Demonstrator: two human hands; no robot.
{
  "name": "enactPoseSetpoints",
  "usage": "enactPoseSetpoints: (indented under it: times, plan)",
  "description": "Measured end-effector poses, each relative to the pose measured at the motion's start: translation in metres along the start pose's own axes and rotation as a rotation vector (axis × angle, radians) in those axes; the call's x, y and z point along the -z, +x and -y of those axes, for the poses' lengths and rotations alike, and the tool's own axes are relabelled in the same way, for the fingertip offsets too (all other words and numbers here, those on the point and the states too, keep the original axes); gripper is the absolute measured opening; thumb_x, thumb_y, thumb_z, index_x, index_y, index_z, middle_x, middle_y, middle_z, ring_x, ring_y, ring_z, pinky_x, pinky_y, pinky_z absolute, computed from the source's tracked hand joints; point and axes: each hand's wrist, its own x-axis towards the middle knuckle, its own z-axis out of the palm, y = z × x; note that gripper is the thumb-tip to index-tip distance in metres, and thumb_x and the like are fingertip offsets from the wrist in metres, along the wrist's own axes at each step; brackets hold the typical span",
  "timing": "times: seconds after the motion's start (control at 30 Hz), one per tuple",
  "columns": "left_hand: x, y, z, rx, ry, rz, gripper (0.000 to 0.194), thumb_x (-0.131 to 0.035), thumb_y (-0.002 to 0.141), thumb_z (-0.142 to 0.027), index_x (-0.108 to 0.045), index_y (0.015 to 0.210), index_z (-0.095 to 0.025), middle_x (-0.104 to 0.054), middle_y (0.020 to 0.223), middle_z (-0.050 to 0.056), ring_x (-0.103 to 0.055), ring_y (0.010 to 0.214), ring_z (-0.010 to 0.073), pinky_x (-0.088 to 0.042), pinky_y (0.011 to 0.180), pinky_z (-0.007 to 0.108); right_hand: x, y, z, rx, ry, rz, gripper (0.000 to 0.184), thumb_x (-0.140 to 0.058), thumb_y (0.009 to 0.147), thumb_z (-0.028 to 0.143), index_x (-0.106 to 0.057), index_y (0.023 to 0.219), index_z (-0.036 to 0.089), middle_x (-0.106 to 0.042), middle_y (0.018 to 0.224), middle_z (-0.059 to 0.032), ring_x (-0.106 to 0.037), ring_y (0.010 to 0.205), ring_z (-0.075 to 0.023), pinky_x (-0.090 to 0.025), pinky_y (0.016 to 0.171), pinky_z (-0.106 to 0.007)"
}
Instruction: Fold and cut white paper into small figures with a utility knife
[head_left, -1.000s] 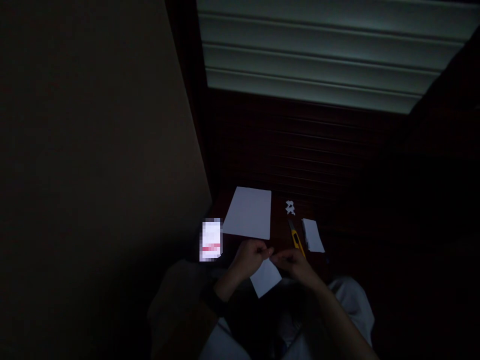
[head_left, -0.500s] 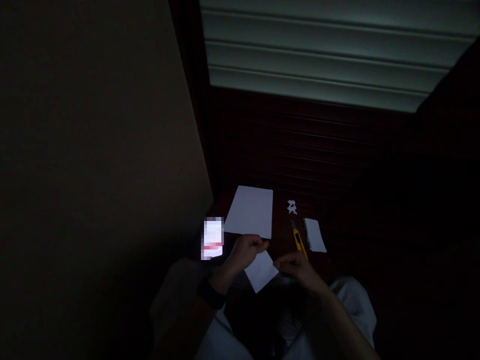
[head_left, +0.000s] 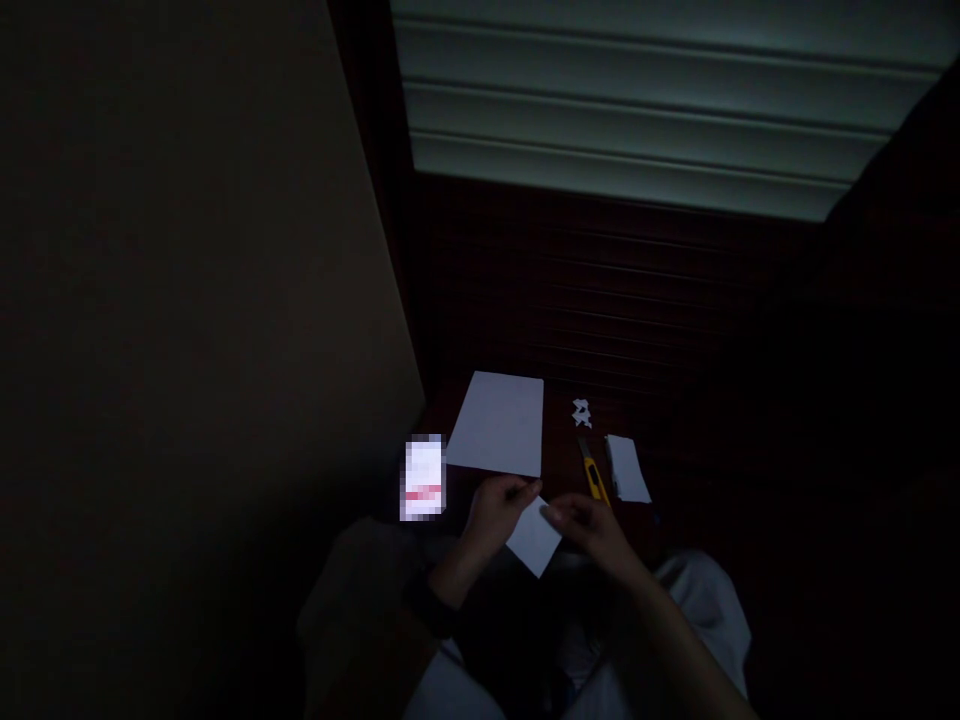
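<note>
Between my hands, above my lap, is a small white sheet of paper (head_left: 535,545), tilted with one corner pointing down. My left hand (head_left: 499,508) pinches its upper left edge, thumb and fingers together. At the upper right side of the paper, the bent fingers of my right hand (head_left: 591,527) close on its edge. Just beyond the right hand lies a yellow utility knife (head_left: 593,480) with its blade end pointing away; its near end is hidden by that hand.
A larger white sheet (head_left: 499,425) lies beyond my left hand. Small paper scraps (head_left: 581,413) and a stack of white paper (head_left: 628,468) lie to the right. At left is a lit, blurred-out screen (head_left: 424,478). A wall (head_left: 225,250) stands left, a slatted panel (head_left: 600,120) ahead.
The small paper has shifted slightly right and turned, and less of it shows. My left hand has moved a little right and down, and my right hand has come closer to it.
</note>
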Motion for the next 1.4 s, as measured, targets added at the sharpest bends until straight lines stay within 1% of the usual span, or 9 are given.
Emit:
enactPoseSetpoints:
  times: [0.07,0.13,0.37,0.47,0.6,0.83,1.0,1.23,1.4]
  plan:
    - [-0.003,-0.003,-0.001,0.002,-0.022,0.026,0.041,-0.053,0.075,-0.051,-0.064,0.067,-0.013,-0.06,0.061,0.002,-0.053,0.059,0.0137,-0.037,0.053,0.021,-0.005,0.004,-0.005,0.001,-0.043,-0.017,0.037,-0.062,0.072,0.049,-0.066,0.076,0.013,-0.065,0.068,-0.0046,-0.056,0.062,-0.0158,-0.043,0.056,-0.025]
    - [0.0,-0.005,-0.001,-0.003,-0.064,0.069,0.039,-0.053,0.077,-0.049,-0.066,0.071,-0.012,-0.062,0.064,0.003,-0.054,0.061,0.0143,-0.038,0.054,0.022,-0.005,0.007,-0.011,0.001,-0.054,-0.057,0.037,-0.062,0.072,0.049,-0.065,0.07,0.013,-0.063,0.064,-0.0039,-0.054,0.058,-0.0146,-0.041,0.053,-0.024]
    - [0.017,-0.006,-0.004,-0.014,-0.105,0.32,0.031,-0.056,0.077,-0.04,-0.068,0.072,-0.012,-0.065,0.066,0.004,-0.056,0.063,0.0139,-0.04,0.058,0.022,0.007,0.011,-0.015,0.047,-0.131,-0.214,0.034,-0.061,0.073,0.048,-0.065,0.074,0.014,-0.059,0.059,-0.0007,-0.048,0.051,-0.0121,-0.035,0.047,-0.022]
    - [0.016,-0.006,-0.003,-0.026,-0.068,0.401,0.027,-0.057,0.076,-0.036,-0.07,0.079,-0.012,-0.068,0.074,0.006,-0.059,0.069,0.0156,-0.042,0.062,0.023,0.007,0.008,-0.008,0.093,-0.238,-0.152,0.033,-0.059,0.075,0.046,-0.066,0.072,0.014,-0.059,0.059,-0.0006,-0.048,0.053,-0.0123,-0.034,0.047,-0.022]
    - [0.012,-0.008,-0.002,-0.036,0.027,0.416,0.027,-0.059,0.074,-0.037,-0.071,0.076,-0.012,-0.069,0.072,0.005,-0.059,0.067,0.0165,-0.042,0.059,0.023,0.004,0.004,0.001,0.132,-0.357,-0.027,0.031,-0.056,0.078,0.044,-0.067,0.073,0.015,-0.062,0.064,-0.002,-0.051,0.057,-0.0136,-0.036,0.051,-0.022]
    - [0.017,-0.013,-0.007,-0.004,0.003,0.437,0.025,-0.062,0.071,-0.035,-0.072,0.076,-0.013,-0.07,0.072,0.006,-0.06,0.066,0.0163,-0.042,0.059,0.022,0.005,0.003,0.005,0.152,-0.42,-0.004,0.03,-0.055,0.079,0.043,-0.065,0.07,0.016,-0.059,0.061,-0.0004,-0.048,0.055,-0.0125,-0.034,0.05,-0.022]
    - [0.024,-0.015,-0.009,0.048,-0.011,0.448,0.026,-0.062,0.07,-0.036,-0.073,0.077,-0.012,-0.071,0.074,0.007,-0.061,0.068,0.0177,-0.043,0.06,0.023,0.012,0.003,0.007,0.115,-0.384,-0.041,0.031,-0.057,0.077,0.045,-0.065,0.07,0.015,-0.059,0.06,0.0002,-0.049,0.055,-0.0125,-0.035,0.05,-0.021]
    - [0.032,-0.01,-0.006,0.038,-0.051,0.456,0.026,-0.063,0.069,-0.035,-0.073,0.078,-0.012,-0.071,0.074,0.008,-0.063,0.069,0.0188,-0.045,0.062,0.025,0.014,0.003,0.003,0.105,-0.332,-0.098,0.033,-0.055,0.078,0.046,-0.063,0.067,0.016,-0.056,0.056,0.0004,-0.046,0.051,-0.0118,-0.033,0.047,-0.022]
    - [0.035,-0.002,-0.011,0.057,-0.011,0.344,0.024,-0.063,0.068,-0.035,-0.072,0.076,-0.013,-0.071,0.078,0.008,-0.063,0.073,0.0189,-0.046,0.066,0.026,0.021,0.006,-0.002,0.115,-0.295,-0.241,0.038,-0.057,0.075,0.05,-0.063,0.065,0.014,-0.053,0.053,-0.0004,-0.045,0.049,-0.0122,-0.032,0.045,-0.022]
